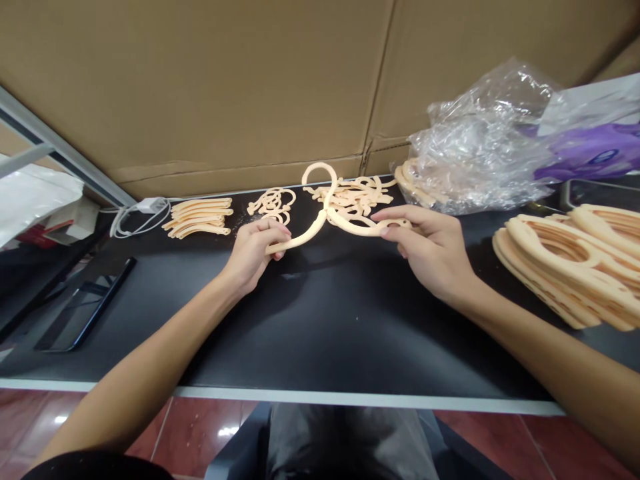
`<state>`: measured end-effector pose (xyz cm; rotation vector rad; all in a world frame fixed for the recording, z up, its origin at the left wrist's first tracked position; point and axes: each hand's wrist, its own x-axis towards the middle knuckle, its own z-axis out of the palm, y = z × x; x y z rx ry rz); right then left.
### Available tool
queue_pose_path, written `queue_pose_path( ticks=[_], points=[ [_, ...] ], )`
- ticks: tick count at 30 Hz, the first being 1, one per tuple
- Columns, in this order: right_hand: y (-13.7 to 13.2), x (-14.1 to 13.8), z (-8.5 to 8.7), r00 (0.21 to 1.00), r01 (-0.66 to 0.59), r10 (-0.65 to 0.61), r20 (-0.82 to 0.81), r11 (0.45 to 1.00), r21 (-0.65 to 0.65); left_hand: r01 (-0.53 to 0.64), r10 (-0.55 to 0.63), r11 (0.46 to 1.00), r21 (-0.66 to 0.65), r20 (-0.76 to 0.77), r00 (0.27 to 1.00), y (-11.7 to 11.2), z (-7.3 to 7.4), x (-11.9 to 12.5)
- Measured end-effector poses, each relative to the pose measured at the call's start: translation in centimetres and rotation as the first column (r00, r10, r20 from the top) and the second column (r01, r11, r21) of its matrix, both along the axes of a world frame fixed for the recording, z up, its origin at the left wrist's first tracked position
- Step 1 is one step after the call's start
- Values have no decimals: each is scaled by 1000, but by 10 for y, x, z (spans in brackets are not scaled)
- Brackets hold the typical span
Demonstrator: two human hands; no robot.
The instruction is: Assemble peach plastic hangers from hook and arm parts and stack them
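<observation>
I hold a pale orange hanger-shaped piece (pixel 327 215) above the black table (pixel 320 313), its round loop pointing away from me. My left hand (pixel 256 252) is closed around the end of its left arm. My right hand (pixel 429 248) pinches the end of its right arm between thumb and fingers. Behind the piece lies a loose heap of thin cut-out scraps (pixel 357 195) in the same colour.
A stack of hanger pieces (pixel 575 267) lies at the right. Curved strips (pixel 200 217) and curly offcuts (pixel 274 203) lie at the back left beside a white charger and cable (pixel 137 215). A crumpled clear bag (pixel 475 163) and cardboard wall (pixel 250 87) stand behind. A phone (pixel 83 308) lies left.
</observation>
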<state>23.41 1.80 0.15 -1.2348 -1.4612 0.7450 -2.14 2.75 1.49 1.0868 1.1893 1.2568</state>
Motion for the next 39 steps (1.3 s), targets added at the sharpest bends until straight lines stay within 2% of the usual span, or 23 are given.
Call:
queue_pose_path(
  ticks=[4, 9, 15, 18, 21, 24, 30, 35, 39],
  points=[
    [0, 0, 0, 1000, -8, 8, 17, 1000, 20, 4, -4, 1000, 1, 17, 1000, 1, 0, 0],
    [0, 0, 0, 999, 7, -7, 34, 1000, 24, 12, -12, 1000, 2, 108, 994, 1, 0, 0],
    [1, 0, 0, 1000, 5, -5, 24, 1000, 19, 21, -21, 1000, -3, 94, 995, 0, 1, -1],
    [2, 0, 0, 1000, 16, -16, 1, 1000, 18, -4, 10, 999, -32, 198, 980, 1, 4, 0],
    [3, 0, 0, 1000, 12, -12, -19, 1000, 16, -34, 66, 995, -93, 362, 930, 2, 7, 1],
    [3, 0, 0, 1000, -2, 2, -26, 1000, 17, -66, 127, 987, -149, 450, 884, 2, 9, 1],
    [-1, -1, -1, 991, -109, 111, -73, 994, 28, -36, 111, 988, -148, 537, 836, 2, 7, 1],
    [-4, -3, 0, 971, -207, 208, -121, 978, 23, -3, 82, 989, -149, 523, 848, 2, 5, 0],
    [-7, -3, 6, 957, -284, 285, -59, 959, 14, 18, 64, 986, -166, 477, 876, 3, 4, -1]
  ],
)
